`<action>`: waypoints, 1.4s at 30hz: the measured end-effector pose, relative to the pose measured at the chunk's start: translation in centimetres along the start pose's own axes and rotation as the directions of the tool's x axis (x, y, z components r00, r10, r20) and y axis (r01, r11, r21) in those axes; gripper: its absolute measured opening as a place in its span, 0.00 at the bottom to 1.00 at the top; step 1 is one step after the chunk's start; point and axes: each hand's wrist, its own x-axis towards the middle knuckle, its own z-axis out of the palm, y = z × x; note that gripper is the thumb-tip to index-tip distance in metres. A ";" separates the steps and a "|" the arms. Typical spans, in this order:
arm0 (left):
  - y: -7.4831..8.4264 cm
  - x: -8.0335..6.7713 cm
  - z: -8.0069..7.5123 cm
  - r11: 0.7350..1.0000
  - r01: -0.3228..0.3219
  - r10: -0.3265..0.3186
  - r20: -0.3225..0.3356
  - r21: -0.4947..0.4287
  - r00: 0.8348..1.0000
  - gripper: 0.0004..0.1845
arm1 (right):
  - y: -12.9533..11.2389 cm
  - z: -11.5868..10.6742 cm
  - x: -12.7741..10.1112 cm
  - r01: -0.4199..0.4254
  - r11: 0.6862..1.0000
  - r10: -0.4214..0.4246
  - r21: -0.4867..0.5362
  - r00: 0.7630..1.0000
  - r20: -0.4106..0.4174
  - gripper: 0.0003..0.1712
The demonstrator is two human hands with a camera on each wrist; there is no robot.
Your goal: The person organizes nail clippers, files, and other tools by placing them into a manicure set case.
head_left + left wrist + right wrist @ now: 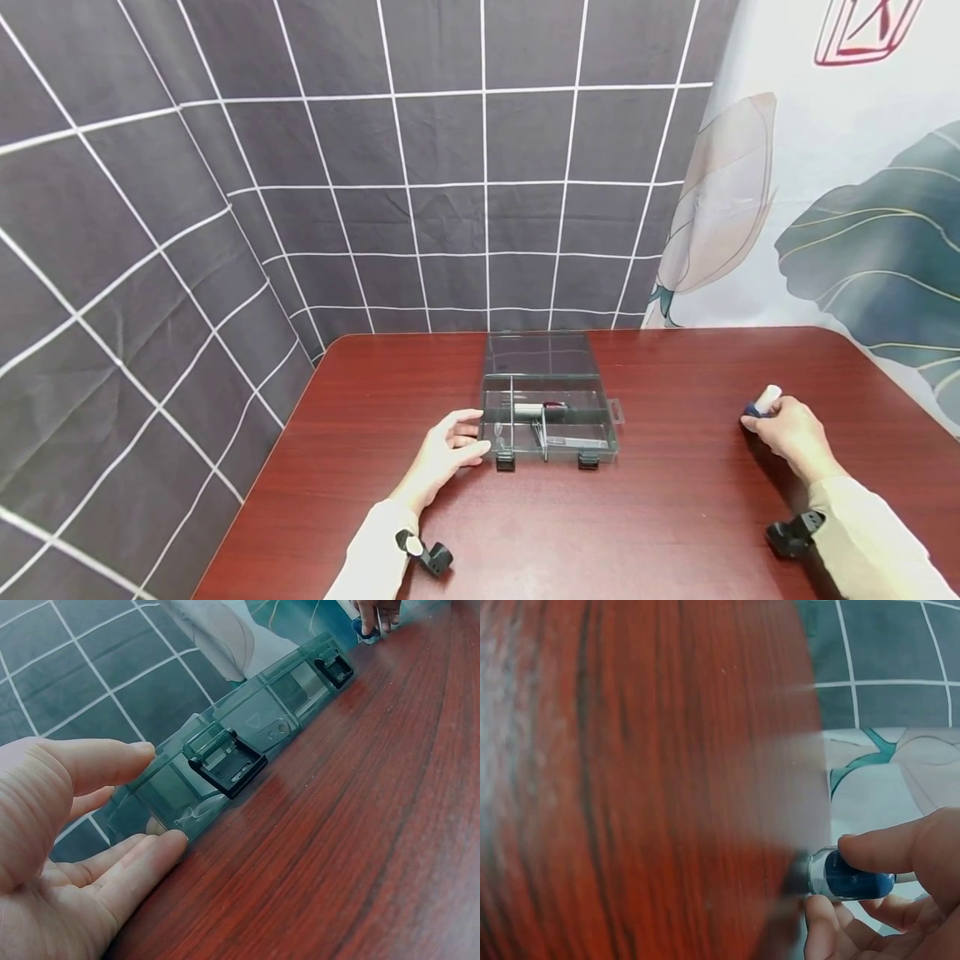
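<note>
My right hand (pixel 798 433) pinches a nail polish bottle (pixel 851 876) with dark blue polish and a white cap, low at the table's right side. The bottle is tipped, and my fingers cover part of it. At the left end of an open clear grey compartment box (pixel 551 385), my left hand (pixel 444 454) rests with thumb and fingers extended at its front corner. A second nail polish bottle (pixel 555 408), dark red with a whitish cap, lies inside the box. Thin silver pieces (pixel 537 432) and a clear flat strip (pixel 577 442) lie in front compartments.
The box lid (pixel 542 354) leans back behind the box. Two black latches, one the left latch (pixel 227 761), hang at its front. A clear tab (pixel 617 411) sticks out on its right. The reddish wooden table (pixel 675 517) ends at grey gridded cloth (pixel 435 150).
</note>
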 end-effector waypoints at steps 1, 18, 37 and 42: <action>0.0 0.0 0.0 1.000 0.000 0.000 -0.001 -0.001 1.000 0.29 | -0.1 0.0 0.0 0.010 1.000 -0.010 -0.004 1.000 -0.004 0.23; 0.0 0.0 0.0 1.000 0.000 0.000 -0.018 -0.004 1.000 0.28 | -2.9 0.9 -0.6 0.071 0.986 -0.086 0.151 0.992 0.093 0.28; -2.5 1.0 -0.4 1.000 0.005 -0.005 -0.027 -0.020 1.000 0.29 | -8.9 2.8 -1.3 0.279 0.956 -0.282 0.089 0.959 0.023 0.18; -2.6 1.1 -0.4 1.000 -0.008 0.007 -0.034 -0.015 0.999 0.29 | -10.2 3.7 -1.0 0.330 0.940 -0.332 0.081 0.943 0.002 0.15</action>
